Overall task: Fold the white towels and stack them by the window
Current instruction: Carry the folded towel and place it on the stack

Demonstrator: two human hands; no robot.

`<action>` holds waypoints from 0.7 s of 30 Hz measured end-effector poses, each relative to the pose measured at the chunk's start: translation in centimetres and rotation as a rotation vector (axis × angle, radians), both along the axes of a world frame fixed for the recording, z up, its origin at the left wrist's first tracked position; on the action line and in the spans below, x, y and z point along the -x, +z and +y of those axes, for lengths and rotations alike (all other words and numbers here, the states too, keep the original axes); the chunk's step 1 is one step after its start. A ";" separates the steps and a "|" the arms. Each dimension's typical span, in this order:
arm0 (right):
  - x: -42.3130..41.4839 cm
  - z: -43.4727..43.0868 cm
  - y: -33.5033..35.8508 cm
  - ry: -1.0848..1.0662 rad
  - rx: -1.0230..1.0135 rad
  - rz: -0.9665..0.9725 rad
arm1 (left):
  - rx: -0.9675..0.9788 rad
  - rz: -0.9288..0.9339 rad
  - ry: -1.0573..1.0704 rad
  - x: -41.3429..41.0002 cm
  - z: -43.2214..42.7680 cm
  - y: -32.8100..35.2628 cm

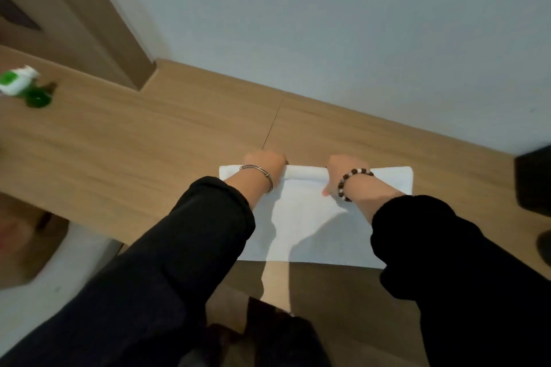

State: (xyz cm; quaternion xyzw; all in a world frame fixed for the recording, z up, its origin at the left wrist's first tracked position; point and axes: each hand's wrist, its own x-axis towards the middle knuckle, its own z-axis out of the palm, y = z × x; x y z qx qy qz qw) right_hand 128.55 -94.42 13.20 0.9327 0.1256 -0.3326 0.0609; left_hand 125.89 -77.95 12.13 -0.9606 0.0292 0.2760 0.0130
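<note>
Pale wall point(328, 24) across the top, meeting the far edge of the wooden surface point(149, 143) on a slant. A wooden frame point(89, 9) drops to the surface at upper left. A thin seam point(272, 128) crosses the wood from the wall side towards the left hand.

The white towel point(313, 217) lies flat on the surface, right of the middle, its far edge turned into a soft roll. A narrow strip of wood separates that roll from the wall. To the left, a wide stretch of wood lies between the towel and the green bottle point(37, 97). To the right, a dark object point(533, 182) sits near the towel's corner but apart from it.

Two black sleeves point(179, 247) reach in from below. The left hand point(265, 162) is curled over the roll near its left end, and the right hand point(340, 168) is curled over it right of centre, thumb lying on the flat cloth. Both grip the roll; the fingers themselves are hidden over its far side.

The bottle stands far left, blurred, with a white-and-green label. What it holds, I cannot tell.

Silver bangle point(262, 179) on the left wrist, beaded bracelet point(351, 182) on the right.
</note>
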 end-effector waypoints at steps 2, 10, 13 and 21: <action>0.8 2.1 1.4 0.073 -0.006 -0.064 | -0.023 -0.040 0.081 1.7 2.5 1.0; 7.3 17.8 7.0 0.385 -0.058 -0.318 | -0.036 -0.168 0.384 11.6 19.0 6.5; 11.9 25.3 8.8 0.478 -0.091 -0.403 | -0.086 -0.236 0.454 17.6 26.4 8.0; 30.1 47.8 9.1 0.786 -0.190 -0.439 | -0.177 -0.332 0.632 40.5 47.7 7.8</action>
